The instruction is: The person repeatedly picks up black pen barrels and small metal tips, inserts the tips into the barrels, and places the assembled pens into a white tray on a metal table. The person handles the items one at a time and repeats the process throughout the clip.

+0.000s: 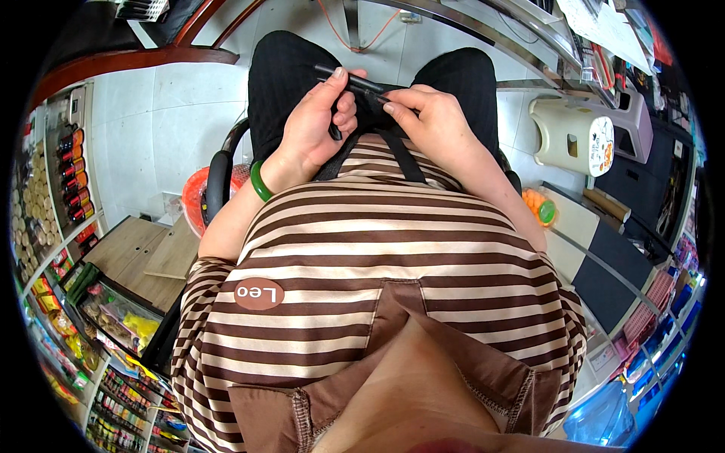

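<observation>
My left hand (326, 113) is closed, its thumb and curled fingers wrapped round a slim black rod-like thing (365, 83). Part of something black also shows below that palm, against the wrist. My right hand (427, 113) pinches a dark end near the rod between thumb and forefinger. Both hands meet above my lap, over black trousers (291, 72). Against the dark cloth, I cannot make out the exact kind of the black thing or where it ends. A green bangle (260, 181) circles my left wrist.
I sit in a chair with a black armrest (219, 181). A red basket (198, 198) stands at its left. To the right are a pale plastic stool (559, 136) and a tub of orange things (538, 207). Shelves of bottles (74, 174) line the left. A metal-framed table (483, 45) is ahead.
</observation>
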Demonstrator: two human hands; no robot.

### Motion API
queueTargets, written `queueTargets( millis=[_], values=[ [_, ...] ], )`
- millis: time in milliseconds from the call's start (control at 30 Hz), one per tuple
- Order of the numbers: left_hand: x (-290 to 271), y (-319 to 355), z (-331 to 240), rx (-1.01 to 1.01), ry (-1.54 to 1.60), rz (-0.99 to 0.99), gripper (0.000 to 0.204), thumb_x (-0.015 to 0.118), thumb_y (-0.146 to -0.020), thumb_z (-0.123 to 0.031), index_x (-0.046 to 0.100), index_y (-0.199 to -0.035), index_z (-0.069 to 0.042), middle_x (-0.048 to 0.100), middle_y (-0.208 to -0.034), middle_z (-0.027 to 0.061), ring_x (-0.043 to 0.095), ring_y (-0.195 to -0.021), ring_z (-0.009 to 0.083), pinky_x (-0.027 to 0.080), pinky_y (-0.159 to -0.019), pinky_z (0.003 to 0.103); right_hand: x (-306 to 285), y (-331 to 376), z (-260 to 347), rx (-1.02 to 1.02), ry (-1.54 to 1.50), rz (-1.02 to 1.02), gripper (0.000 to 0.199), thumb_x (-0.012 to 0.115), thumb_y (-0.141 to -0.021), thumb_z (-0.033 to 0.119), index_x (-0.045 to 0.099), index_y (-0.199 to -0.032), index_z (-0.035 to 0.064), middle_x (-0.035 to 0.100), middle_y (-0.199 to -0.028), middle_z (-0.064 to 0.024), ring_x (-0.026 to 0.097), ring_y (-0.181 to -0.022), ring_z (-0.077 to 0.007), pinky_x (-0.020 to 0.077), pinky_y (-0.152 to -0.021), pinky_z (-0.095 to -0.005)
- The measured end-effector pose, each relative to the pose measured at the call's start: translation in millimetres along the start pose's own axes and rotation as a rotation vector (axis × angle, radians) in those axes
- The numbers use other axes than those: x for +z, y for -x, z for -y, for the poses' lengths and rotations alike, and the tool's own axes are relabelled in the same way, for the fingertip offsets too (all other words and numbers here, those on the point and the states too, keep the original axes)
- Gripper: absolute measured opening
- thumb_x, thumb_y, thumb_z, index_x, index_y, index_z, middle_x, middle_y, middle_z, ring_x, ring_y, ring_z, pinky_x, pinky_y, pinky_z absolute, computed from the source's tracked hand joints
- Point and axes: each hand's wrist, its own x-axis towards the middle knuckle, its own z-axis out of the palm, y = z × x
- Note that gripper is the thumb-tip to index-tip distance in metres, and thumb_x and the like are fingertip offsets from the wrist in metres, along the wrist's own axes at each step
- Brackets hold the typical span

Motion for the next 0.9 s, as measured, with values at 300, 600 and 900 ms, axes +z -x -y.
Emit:
queueTargets(
  millis=[300,600,900],
  values=[
    [1.2,1.9,1.4,-0.035,-0.034,0.061,0.028,0.045,-0.092,-0.028,0.053,-0.102,-0.003,0.041,-0.060,-0.0038,0.033,-0.049,0.0040,0.028,-0.046,0.018,-10.5,-7.7,1.6,0.226,-0.227,0.281,0.017,0.056,-0.081,0.009,0.063,-0.095,0.0015,0.058,-0.078,-0.0075,0.055,-0.067,-0.0139,0.0443,-0.062,-0.0248],
    [-0.6,2.4,0.3,-0.071,0.075,0.087,0.028,0.045,-0.092,-0.029,0.052,-0.103,-0.004,0.040,-0.059,-0.0044,0.033,-0.048,0.0034,0.028,-0.045,0.017,-13.8,-4.8,7.4,0.371,-0.961,0.189,0.038,0.049,-0.087,0.008,0.042,-0.123,0.0018,0.058,-0.094,-0.0075,0.058,-0.081,-0.0117,0.0465,-0.069,-0.0216],
    [-1.9,0.9,0.1,-0.033,0.058,0.061,0.028,0.045,-0.092,-0.030,0.051,-0.105,-0.005,0.038,-0.058,-0.0050,0.032,-0.049,0.0035,0.027,-0.046,0.018,-14.9,3.0,12.3,0.443,-0.654,0.267,0.024,0.043,-0.090,0.012,0.054,-0.106,-0.0019,0.060,-0.074,-0.0039,0.054,-0.055,-0.0059,0.0404,-0.046,-0.0173]
  ],
)
